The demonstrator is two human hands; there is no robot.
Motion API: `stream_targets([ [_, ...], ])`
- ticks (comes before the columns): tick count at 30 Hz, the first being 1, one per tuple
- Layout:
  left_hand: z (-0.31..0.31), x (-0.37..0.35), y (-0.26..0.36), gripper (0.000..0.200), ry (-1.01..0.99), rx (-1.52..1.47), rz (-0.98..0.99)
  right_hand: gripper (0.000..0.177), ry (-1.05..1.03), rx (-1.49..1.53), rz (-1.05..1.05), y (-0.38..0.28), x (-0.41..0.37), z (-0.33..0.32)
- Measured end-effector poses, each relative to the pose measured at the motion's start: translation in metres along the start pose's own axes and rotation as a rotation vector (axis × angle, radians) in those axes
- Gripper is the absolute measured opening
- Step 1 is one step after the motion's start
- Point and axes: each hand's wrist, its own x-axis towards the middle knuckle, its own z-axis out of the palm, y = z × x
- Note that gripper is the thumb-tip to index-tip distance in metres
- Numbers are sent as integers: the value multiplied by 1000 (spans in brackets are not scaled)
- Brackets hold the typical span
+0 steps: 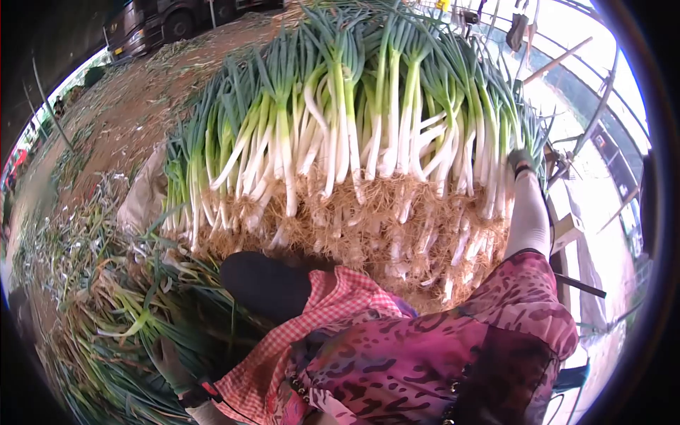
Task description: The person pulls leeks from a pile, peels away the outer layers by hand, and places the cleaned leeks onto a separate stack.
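A tall pile of long green onions (340, 134) stands before me, white stalks toward me, green leaves away, bushy brown roots along the near side. My right hand (521, 159), in a greyish glove, reaches to the pile's right end and is closed around a green onion stalk there; leaves partly hide its fingers. My left hand (168, 360), also gloved, is low at the left over a heap of loose green leaves (106, 354). Its fingers look extended and I see nothing held in them. A pale yellow-green onion top (138, 322) lies just beyond it.
A pale sack (144, 195) lies beside the pile's left end. Leaf litter covers the brown ground (142, 120). A truck (177, 21) stands at the far left. Poles (559, 60) and a pale box-like piece (567, 232) are on the right. My dark knee (265, 283) is close to the roots.
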Motion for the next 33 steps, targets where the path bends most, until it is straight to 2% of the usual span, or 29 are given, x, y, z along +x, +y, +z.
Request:
stream_targets([
  [2, 0, -3, -3, 13, 2, 52, 8, 34, -84, -23, 10, 6, -7, 15],
  [6, 4, -8, -5, 16, -24, 71, 10, 34, -123, -34, -32, 17, 1, 21],
  [11, 40, -23, 52, 21, 10, 56, -130, 35, 28, -32, -246, -3, 59, 8],
  [12, 8, 1, 15, 22, -65, 64, -143, 35, 86, -22, -321, -14, 79, 4],
  [14, 40, 3, 34, 22, 38, 79, -16, 35, 293, 134, -550, -61, 119, -18],
  [16, 33, 21, 30, 23, 17, 96, -54, 35, 483, 421, -898, -134, 140, -44],
  [18, 55, 21, 48, 22, 30, 104, -76, 35, 375, 815, -1187, -233, 111, -64],
  [20, 64, 29, 50, 24, 49, 145, -89, 36, -135, 1226, -1271, -346, -18, -114],
  [21, 63, 34, 41, 26, 63, 172, -78, 36, -390, 1414, -1245, -403, -85, -140],
  [22, 62, 35, 31, 29, 75, 201, -68, 35, -477, 1418, -1341, -448, -128, -145],
  [25, 56, 32, 6, 29, 126, 261, -66, 31, -532, 1242, -1931, -562, -267, -145],
  [27, 40, 31, -2, 30, 174, 268, -169, 33, -1051, 1150, -1856, -599, -382, -143],
  [28, 30, 33, -9, 30, 194, 267, -222, 39, -1178, 964, -1875, -613, -437, -141],
  [29, 13, 40, -27, 33, 214, 352, -186, 45, -1347, 1023, -1901, -625, -492, -119],
  [30, 6, 45, -26, 33, 224, 337, -203, 38, -1492, 851, -1842, -640, -544, -100],
  [31, 1, 47, -19, 34, 239, 323, -219, 28, -1516, 832, -1989, -640, -590, -86],
  [33, -9, 52, -25, 33, 295, 273, -209, 14, -1395, 1024, -2408, -659, -690, -5],
])
